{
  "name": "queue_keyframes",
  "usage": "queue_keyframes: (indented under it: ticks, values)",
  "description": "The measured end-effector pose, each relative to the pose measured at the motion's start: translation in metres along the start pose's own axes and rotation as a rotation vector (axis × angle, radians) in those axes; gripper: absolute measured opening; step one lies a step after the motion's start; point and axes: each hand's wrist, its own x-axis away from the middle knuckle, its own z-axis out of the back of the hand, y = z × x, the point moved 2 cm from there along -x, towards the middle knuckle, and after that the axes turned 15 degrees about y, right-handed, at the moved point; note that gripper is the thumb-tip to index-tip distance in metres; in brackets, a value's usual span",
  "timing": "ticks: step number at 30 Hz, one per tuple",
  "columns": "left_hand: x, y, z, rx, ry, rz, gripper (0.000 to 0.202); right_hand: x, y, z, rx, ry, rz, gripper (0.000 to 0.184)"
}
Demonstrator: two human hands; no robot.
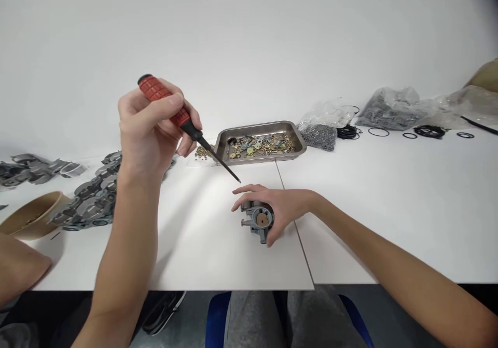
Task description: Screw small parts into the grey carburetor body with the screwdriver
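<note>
A small grey cast-metal carburettor body with a round brown-centred opening sits on the near white table, gripped by the right hand; the left hand clasps a red-handled screwdriver before a plain white wall.

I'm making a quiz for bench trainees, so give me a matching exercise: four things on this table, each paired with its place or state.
Things:
1. screwdriver
2. carburetor
3. metal tray
4. brown bowl

Places or states:
A. far left, at the table's edge
B. held up in the left hand
C. behind the hands, full of small hardware
D. on the table under the right hand

Pairs: 1-B, 2-D, 3-C, 4-A
</note>
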Motion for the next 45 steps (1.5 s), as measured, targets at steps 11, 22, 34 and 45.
queue_keyframes:
  ticks: [11, 22, 34, 45]
  values:
    - [0.033, -0.025, -0.023, 0.04, -0.349, 0.151, 0.027, -0.002, -0.007, -0.01, 0.106, 0.042, 0.042, 0.042]
    - [0.046, -0.033, -0.035, -0.009, -0.421, 0.171, 0.012, -0.002, -0.005, -0.011, 0.082, 0.061, 0.03, 0.04]
    - [0.049, -0.037, -0.038, -0.004, -0.433, 0.232, 0.013, -0.001, -0.005, -0.011, 0.044, 0.068, 0.036, 0.04]
    - [0.052, -0.029, -0.038, -0.13, -0.431, 0.038, 0.014, -0.002, -0.009, -0.01, 0.05, 0.038, 0.016, 0.039]
